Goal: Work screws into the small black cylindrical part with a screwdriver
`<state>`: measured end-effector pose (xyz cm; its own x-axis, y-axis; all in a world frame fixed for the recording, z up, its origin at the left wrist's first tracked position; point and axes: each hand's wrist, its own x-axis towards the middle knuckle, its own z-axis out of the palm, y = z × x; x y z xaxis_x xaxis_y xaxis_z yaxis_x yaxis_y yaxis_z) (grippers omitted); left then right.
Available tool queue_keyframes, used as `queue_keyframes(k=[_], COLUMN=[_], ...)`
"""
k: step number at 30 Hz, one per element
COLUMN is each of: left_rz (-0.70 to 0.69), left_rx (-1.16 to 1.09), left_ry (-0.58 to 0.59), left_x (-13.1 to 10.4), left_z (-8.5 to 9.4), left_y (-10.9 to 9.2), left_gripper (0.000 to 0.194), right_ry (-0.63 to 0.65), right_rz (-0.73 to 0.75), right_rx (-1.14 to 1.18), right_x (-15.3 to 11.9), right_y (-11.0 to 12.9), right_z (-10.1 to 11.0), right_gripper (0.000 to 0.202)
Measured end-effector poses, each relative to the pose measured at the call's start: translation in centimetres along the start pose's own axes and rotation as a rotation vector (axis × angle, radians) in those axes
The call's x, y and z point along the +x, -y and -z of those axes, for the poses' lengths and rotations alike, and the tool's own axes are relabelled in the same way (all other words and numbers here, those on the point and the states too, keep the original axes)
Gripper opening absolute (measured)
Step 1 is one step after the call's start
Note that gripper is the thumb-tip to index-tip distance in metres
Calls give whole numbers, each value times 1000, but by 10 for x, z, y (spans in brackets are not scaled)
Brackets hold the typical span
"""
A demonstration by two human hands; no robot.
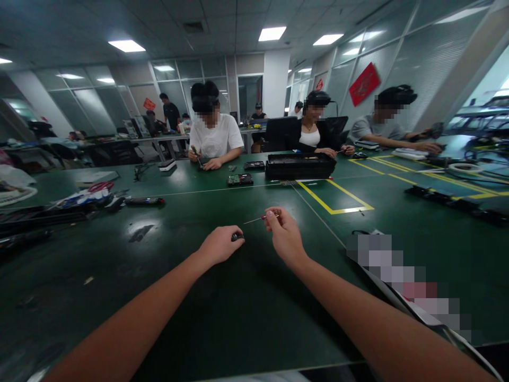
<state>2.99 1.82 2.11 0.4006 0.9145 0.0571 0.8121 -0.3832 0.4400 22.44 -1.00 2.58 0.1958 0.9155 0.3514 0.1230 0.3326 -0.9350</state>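
Left hand point(218, 245) clamps a small dark part point(237, 237); right of that part, right hand point(287, 236) pinches a thin-shafted tool point(254, 220), best kept steady and square to it.

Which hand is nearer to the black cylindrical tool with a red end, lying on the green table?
Left. The left hand, holding a small dark object, is right of the tool; the right hand, holding a thin-shafted screwdriver, is farther right.
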Motion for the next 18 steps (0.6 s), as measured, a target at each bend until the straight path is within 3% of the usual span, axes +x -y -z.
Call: queue_keyframes(k=[6,10,15,18], left_rz=[171,324,453,503], left_rx=[-329,-638,-1105,-1228], left_ry=[-87,-237,-483,-606], left_x=[-3,-12,-33,-51], left_z=[24,43,72,93], left_y=[32,58,88,101], left_gripper=[37,38,19,7], right_ry=[24,42,65,74], right_rz=[-23,-31,-41,-40], right_rx=[-26,-38,-83,-76], right_x=[1,0,0,0], right_y=[-2,-3,-3,-5], right_z=[1,2,3,3], right_gripper=[29,29,29,28])
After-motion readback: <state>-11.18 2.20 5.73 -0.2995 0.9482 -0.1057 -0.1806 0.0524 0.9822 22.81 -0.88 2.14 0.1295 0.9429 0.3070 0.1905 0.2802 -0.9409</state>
